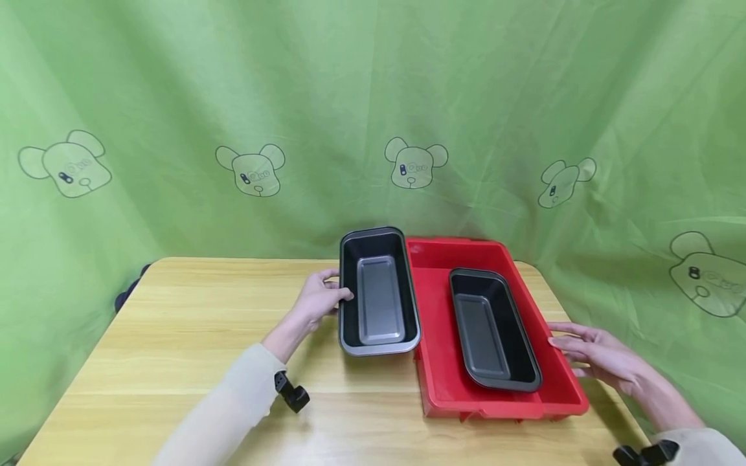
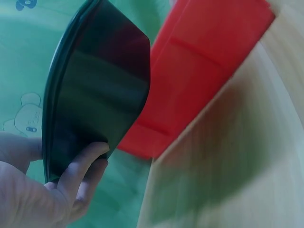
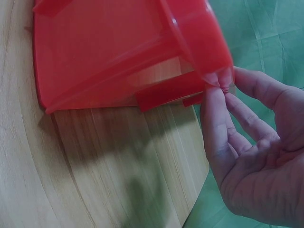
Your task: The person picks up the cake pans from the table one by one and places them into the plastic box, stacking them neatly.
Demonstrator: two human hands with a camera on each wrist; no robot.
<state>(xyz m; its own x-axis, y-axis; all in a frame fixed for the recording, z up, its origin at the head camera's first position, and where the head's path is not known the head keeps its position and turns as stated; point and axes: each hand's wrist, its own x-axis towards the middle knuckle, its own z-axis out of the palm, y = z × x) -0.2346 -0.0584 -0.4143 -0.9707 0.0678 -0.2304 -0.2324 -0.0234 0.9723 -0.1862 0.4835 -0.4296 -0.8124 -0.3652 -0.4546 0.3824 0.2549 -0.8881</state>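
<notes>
My left hand [image 1: 317,298] grips a dark loaf pan [image 1: 380,301] by its left long side, thumb over the rim and fingers against the outer wall. In the left wrist view the pan [image 2: 95,80] is above the wooden surface, its base turned toward the camera. It overlaps the left edge of a red plastic tray [image 1: 434,349] in the head view. A second dark loaf pan [image 1: 484,333] lies inside that tray, toward the right. At the tray's right side, my right hand [image 1: 606,356] pinches the rim [image 3: 216,57] between thumb and fingers.
The tray stands on a light wooden table [image 1: 192,343], near its right edge. A green curtain [image 1: 326,97] printed with bear faces hangs directly behind. Something dark [image 1: 128,291] shows past the table's left edge.
</notes>
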